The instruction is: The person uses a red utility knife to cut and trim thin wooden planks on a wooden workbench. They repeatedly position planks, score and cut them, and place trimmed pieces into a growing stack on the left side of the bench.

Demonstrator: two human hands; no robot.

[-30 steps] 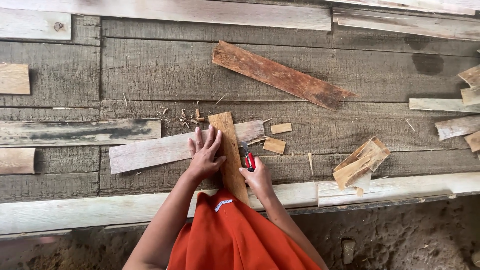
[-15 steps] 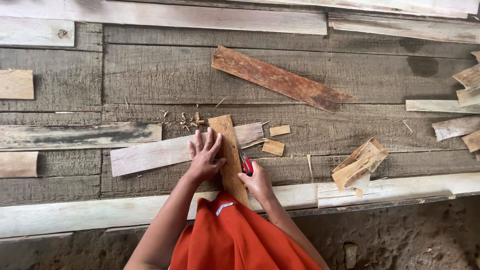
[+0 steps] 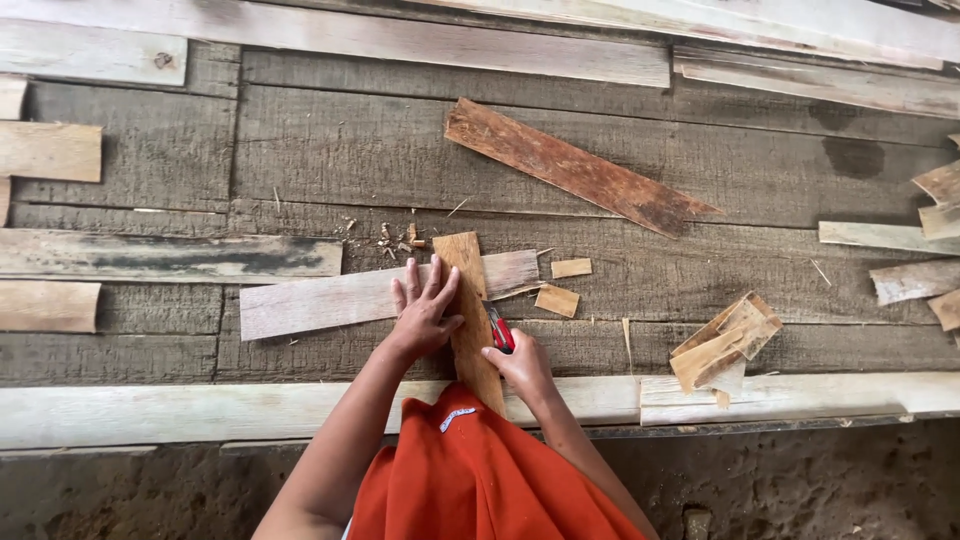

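Observation:
A narrow light-brown wooden strip [image 3: 466, 270] lies lengthwise toward me on the grey plank floor, crossing over a pale weathered board [image 3: 330, 300]. My left hand [image 3: 424, 310] presses flat on the strip and the board, fingers spread. My right hand [image 3: 518, 362] grips a red-handled cutter [image 3: 498, 327] whose tip rests against the strip's right edge. An orange garment [image 3: 480, 470] covers my lap at the bottom.
Small wood chips [image 3: 571, 268] [image 3: 556, 300] lie right of the strip. A reddish-brown plank [image 3: 570, 165] lies diagonally above. A pile of offcuts [image 3: 725, 345] sits to the right, more scraps at the right edge [image 3: 915, 280], pale boards at left [image 3: 50, 150]. Bare ground [image 3: 800, 480] lies below the floor's edge.
Little has moved; my right hand with the cutter has shifted slightly along the strip's right edge. My left hand stays pressed on the wood.

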